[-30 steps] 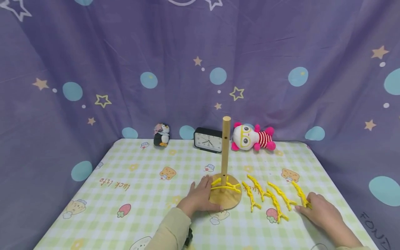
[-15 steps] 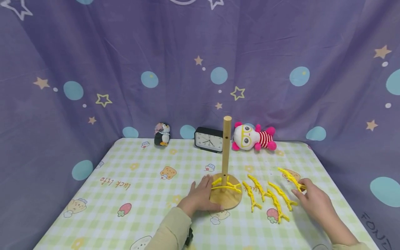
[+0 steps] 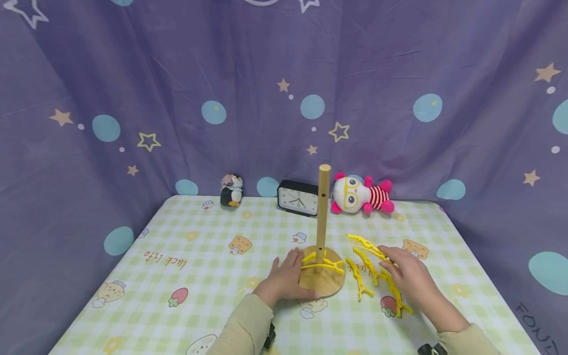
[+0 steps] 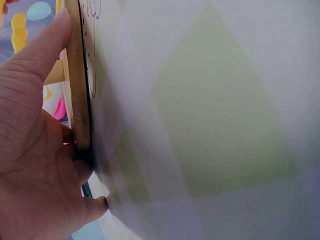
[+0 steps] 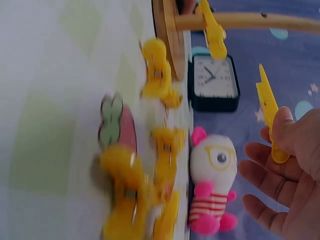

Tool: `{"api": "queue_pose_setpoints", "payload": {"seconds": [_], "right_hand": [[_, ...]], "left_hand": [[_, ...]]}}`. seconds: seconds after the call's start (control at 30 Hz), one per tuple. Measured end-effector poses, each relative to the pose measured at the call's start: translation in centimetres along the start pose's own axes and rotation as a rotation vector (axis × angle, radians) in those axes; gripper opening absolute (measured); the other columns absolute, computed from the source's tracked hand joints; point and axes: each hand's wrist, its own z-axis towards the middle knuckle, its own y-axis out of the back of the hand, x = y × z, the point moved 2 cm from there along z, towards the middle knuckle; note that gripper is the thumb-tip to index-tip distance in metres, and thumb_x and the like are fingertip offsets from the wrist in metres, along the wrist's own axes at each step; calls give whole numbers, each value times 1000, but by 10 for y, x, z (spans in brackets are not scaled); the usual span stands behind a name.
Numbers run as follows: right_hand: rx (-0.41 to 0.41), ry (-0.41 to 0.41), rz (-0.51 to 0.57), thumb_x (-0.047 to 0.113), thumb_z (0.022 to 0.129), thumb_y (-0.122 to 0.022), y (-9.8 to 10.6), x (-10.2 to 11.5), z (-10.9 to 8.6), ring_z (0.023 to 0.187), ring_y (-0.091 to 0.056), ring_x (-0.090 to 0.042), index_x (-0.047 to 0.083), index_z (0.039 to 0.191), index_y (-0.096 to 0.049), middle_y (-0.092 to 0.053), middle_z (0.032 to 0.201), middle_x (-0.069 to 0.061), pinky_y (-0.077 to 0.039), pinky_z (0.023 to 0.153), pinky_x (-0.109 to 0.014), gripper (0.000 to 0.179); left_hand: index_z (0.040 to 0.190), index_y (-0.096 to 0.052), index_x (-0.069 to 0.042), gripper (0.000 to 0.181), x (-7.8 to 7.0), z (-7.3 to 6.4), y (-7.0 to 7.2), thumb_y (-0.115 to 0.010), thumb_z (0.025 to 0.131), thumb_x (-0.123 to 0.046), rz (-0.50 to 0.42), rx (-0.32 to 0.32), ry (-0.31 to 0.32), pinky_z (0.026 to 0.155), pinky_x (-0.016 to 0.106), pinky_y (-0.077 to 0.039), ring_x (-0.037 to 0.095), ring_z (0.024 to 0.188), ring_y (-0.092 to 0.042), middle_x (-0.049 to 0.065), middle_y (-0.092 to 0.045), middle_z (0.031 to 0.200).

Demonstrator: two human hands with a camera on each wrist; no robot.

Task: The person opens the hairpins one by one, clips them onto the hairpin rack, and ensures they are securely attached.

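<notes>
A round wooden base (image 3: pixel 330 288) carries an upright wooden post (image 3: pixel 322 212). My left hand (image 3: pixel 284 280) holds the base by its left and front rim, the thumb (image 4: pixel 50 42) along the edge in the left wrist view. Yellow branch-shaped plastic pieces (image 3: pixel 321 266) sit low around the post. My right hand (image 3: pixel 410 276) pinches another yellow branch-shaped piece (image 3: pixel 366 242) between thumb and fingers, its free end pointing left towards the post. In the right wrist view this held piece (image 5: pixel 266 100) is raised above the table. Several similar loose pieces (image 3: pixel 359 282) lie below it, one mostly hidden behind the hand.
A black alarm clock (image 3: pixel 297 198) stands behind the post at the back of the checked tablecloth (image 3: pixel 213 305). Beside it lies a pink and white plush toy (image 3: pixel 361 195); further left is a small penguin figure (image 3: pixel 231 191). A patterned curtain (image 3: pixel 248 74) hangs behind.
My right hand has lifted the rightmost yellow branch-shaped piece off the table and carried it left towards the post. My left hand keeps its hold on the base.
</notes>
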Motion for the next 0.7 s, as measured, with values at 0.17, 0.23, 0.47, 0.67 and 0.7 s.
{"api": "queue_pose_setpoints", "payload": {"seconds": [0.17,0.23,0.47,0.67,0.7], "right_hand": [[-20,106,-21,11,89,-70,-12,18,9,102,-67,-29,7,124,-67,-70,112,-9,-53,84,-48,35],[-36,145,-43,10,87,-72,-16,26,13,98,-68,-27,7,121,-69,-72,108,-8,-55,81,-45,34],[-17,215,-90,12,86,-74,-31,49,26,97,-69,-24,9,119,-70,-73,108,-6,-56,81,-42,34],[16,247,-51,12,85,-75,-44,61,35,94,-70,-22,11,115,-72,-73,105,-4,-56,79,-40,31],[18,251,-45,12,84,-75,-46,62,35,94,-70,-22,10,114,-72,-73,105,-4,-56,78,-40,30]], "left_hand": [[155,-18,-2,114,1,1,-1,-74,75,-62,5,4,-5,116,58,-9,28,149,-10,15,-14,162],[155,-18,-2,114,2,2,-1,-73,75,-62,5,4,-6,116,58,-8,28,149,-10,15,-14,162],[155,-17,-4,115,4,5,-5,-72,75,-64,31,6,7,116,56,-8,26,149,-9,13,-13,162],[155,-19,-4,115,3,4,-4,-74,73,-63,17,0,4,116,57,-8,26,149,-10,13,-14,162],[155,-20,-4,114,3,4,-4,-74,73,-63,12,-1,2,116,57,-8,26,149,-10,13,-14,162]]}}
